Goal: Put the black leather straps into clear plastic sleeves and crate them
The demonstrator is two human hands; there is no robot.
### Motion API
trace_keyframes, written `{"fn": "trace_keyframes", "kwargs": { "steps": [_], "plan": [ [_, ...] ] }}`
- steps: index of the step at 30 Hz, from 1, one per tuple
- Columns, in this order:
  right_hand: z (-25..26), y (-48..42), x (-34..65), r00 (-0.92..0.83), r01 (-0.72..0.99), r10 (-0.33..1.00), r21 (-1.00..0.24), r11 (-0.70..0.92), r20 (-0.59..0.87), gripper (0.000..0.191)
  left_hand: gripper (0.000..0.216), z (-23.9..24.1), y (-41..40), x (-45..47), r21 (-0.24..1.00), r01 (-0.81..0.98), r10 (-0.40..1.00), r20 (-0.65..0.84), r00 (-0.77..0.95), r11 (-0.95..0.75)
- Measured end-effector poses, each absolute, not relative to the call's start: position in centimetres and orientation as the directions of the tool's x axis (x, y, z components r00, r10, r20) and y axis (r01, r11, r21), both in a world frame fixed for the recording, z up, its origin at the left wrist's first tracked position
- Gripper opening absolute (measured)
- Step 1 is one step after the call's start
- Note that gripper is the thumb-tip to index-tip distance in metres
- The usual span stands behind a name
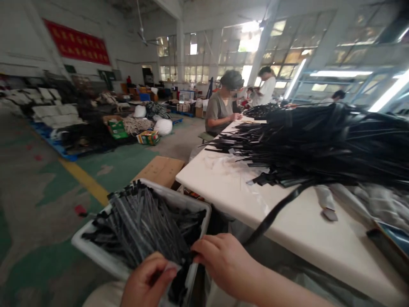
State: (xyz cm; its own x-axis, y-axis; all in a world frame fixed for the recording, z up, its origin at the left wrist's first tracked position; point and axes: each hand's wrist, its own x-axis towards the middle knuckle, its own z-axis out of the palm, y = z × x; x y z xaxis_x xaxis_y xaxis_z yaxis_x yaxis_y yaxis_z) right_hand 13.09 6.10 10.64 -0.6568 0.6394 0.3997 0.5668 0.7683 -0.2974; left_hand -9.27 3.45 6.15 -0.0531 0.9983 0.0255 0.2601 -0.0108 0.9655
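A white plastic bin (pixel 96 251) in front of me is filled with several bundled black and grey strips (pixel 143 221). My left hand (pixel 147 279) is curled at the bin's near edge, thumb and fingers pinched on a pale-ended strip. My right hand (pixel 223 262) rests at the bin's right rim with fingers bent, their tips touching the strips. Whether the right hand grips one is hidden. One long black strip (pixel 275 213) hangs off the white table (pixel 300 221) toward my right hand.
A big heap of black strips (pixel 319 145) covers the table's far side. A seated person (pixel 220 111) works at the table's far end, others stand behind. A cardboard box (pixel 161 169) sits by the bin. Stacked goods and boxes (pixel 118 128) lie across the green floor.
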Motion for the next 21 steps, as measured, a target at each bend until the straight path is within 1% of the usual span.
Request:
{"fn": "trace_keyframes", "kwargs": {
  "steps": [2, 4, 11, 14, 15, 17, 19, 21],
  "plan": [
    [10.6, 6.3, 12.8, -0.688, 0.583, 0.650, -0.286, 0.760, 0.323, 0.013, 0.039, 6.3, 3.2, -9.1, 0.951, 0.306, 0.995, 0.071, -0.063, -0.049],
    [10.7, 6.4, 12.6, -0.709, 0.594, 0.650, -0.265, 0.760, 0.273, 0.013, 0.039, 6.0, 3.0, -9.1, 0.934, 0.352, 0.995, 0.088, -0.038, -0.069],
    [11.4, 6.2, 12.3, -0.745, 0.596, 0.635, -0.224, 0.771, 0.203, 0.010, 0.032, 4.9, 2.8, -9.9, 0.897, 0.434, 0.995, 0.095, -0.012, -0.080],
    [11.9, 6.2, 12.0, -0.778, 0.588, 0.611, -0.174, 0.790, 0.143, 0.006, 0.029, 5.1, 2.8, -9.6, 0.894, 0.438, 0.994, 0.109, -0.004, -0.096],
    [12.0, 6.1, 11.8, -0.801, 0.572, 0.588, -0.145, 0.807, 0.112, 0.004, 0.025, 5.2, 2.8, -9.3, 0.893, 0.438, 0.994, 0.112, 0.014, -0.107],
    [12.2, 6.0, 11.4, -0.854, 0.514, 0.518, -0.090, 0.853, 0.038, 0.004, 0.019, 5.3, 2.9, -8.8, 0.885, 0.445, 0.989, 0.104, 0.101, -0.139],
    [12.2, 6.0, 11.3, -0.874, 0.486, 0.484, -0.077, 0.871, -0.041, 0.002, 0.019, 5.1, 2.8, -8.6, 0.867, 0.466, 0.975, 0.087, 0.205, -0.176],
    [11.8, 6.2, 11.9, -0.830, 0.556, 0.546, -0.086, 0.827, -0.113, 0.017, 0.022, 4.5, 2.8, -9.0, 0.840, 0.498, 0.965, 0.103, 0.241, -0.214]
  ]
}}
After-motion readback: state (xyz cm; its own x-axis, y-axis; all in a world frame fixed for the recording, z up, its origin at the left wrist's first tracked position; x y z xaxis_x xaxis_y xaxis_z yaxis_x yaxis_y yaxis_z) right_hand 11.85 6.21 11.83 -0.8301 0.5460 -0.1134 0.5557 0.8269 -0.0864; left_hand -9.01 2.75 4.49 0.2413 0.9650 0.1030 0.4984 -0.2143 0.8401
